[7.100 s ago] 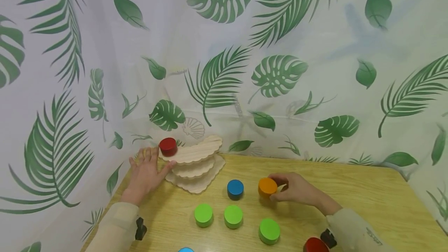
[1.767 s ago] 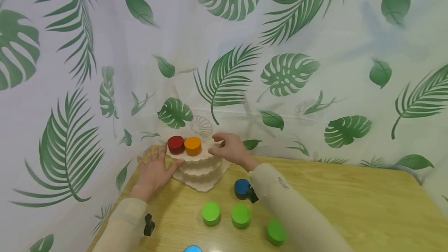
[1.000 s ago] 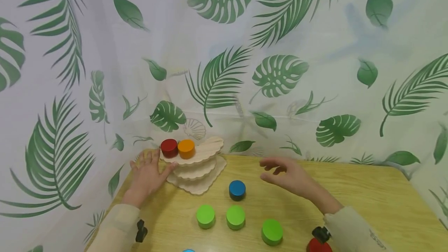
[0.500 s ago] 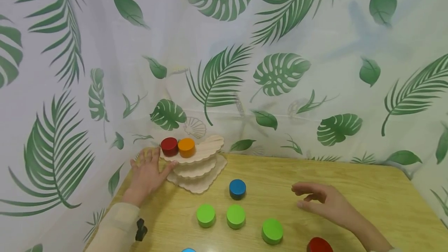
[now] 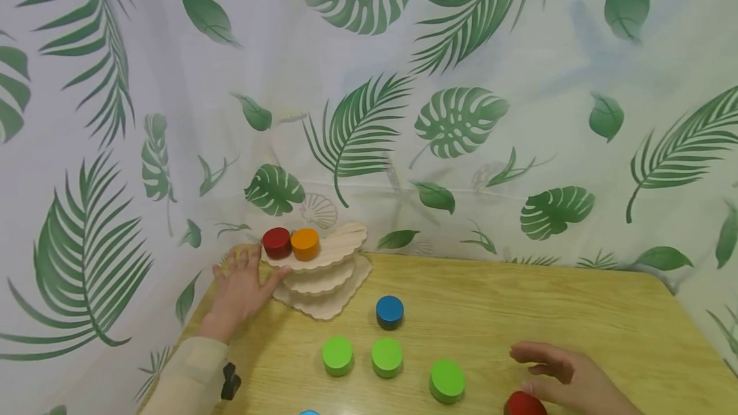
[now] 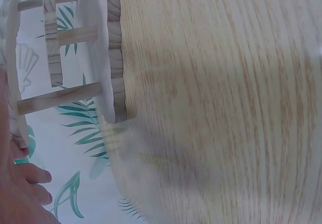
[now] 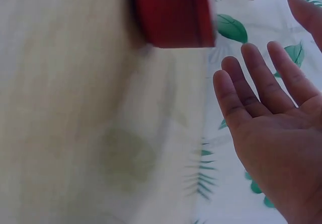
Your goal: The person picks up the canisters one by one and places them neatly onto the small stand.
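A pale wooden tiered stand [image 5: 323, 274] stands at the table's back left, its posts and shelves showing in the left wrist view as the stand [image 6: 65, 78]. A red disc [image 5: 277, 242] and an orange disc [image 5: 305, 243] sit side by side on its top shelf. My left hand [image 5: 242, 287] lies flat with spread fingers against the stand's left side. My right hand [image 5: 562, 380] hovers open at the front right, just above a second red disc [image 5: 523, 403]. In the right wrist view that red disc [image 7: 173, 13] lies near my fingers [image 7: 256, 78], untouched.
On the wooden table [image 5: 576, 312] lie a dark blue disc [image 5: 389, 311], three green discs [image 5: 337, 355] [image 5: 386, 357] [image 5: 446, 381] and a light blue disc [image 5: 309, 412] at the front edge. A leaf-print curtain [image 5: 461, 114] closes off the back and left.
My right hand left the orange disc on the top shelf beside the red one, then drew back across the table to the front right, down to the second red disc. My left hand stayed put.
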The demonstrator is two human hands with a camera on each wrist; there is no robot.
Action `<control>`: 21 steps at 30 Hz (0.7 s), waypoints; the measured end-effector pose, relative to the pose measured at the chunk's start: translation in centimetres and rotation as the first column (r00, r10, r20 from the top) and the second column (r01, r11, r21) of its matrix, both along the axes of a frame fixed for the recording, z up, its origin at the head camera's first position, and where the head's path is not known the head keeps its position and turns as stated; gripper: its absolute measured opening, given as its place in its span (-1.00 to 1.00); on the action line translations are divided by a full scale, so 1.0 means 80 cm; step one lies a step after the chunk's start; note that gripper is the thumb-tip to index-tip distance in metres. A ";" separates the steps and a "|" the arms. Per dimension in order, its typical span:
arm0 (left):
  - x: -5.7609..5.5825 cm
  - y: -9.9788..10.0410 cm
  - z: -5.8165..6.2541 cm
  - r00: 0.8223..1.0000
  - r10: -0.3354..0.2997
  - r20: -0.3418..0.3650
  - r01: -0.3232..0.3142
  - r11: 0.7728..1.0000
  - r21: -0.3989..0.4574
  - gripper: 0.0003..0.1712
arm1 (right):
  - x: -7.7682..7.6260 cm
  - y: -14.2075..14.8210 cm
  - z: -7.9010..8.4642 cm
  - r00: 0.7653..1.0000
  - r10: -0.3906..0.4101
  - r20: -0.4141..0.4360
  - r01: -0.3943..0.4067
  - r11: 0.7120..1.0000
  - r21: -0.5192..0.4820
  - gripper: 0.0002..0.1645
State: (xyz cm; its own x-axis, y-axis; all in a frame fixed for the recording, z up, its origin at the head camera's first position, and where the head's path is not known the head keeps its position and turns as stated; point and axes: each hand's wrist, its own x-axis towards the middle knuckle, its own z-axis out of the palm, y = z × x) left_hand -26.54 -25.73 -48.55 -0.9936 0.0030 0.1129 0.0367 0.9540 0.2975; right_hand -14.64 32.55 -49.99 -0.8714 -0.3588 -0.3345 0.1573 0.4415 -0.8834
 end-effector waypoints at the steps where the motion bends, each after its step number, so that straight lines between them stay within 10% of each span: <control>1: 0.000 0.000 0.000 1.000 0.000 0.002 0.000 1.000 0.005 0.24 | 0.003 0.003 -0.004 1.000 -0.003 0.021 0.003 1.000 -0.004 -0.29; 13: 0.002 -0.001 -0.001 1.000 0.007 0.014 -0.007 1.000 0.015 0.25 | 0.018 0.038 -0.055 0.980 0.069 0.184 -0.026 0.974 -0.223 -0.28; 21: 0.002 0.000 0.001 1.000 0.011 0.023 -0.011 1.000 0.020 0.24 | 0.014 0.057 -0.081 0.936 0.263 0.235 -0.110 0.850 -0.515 -0.46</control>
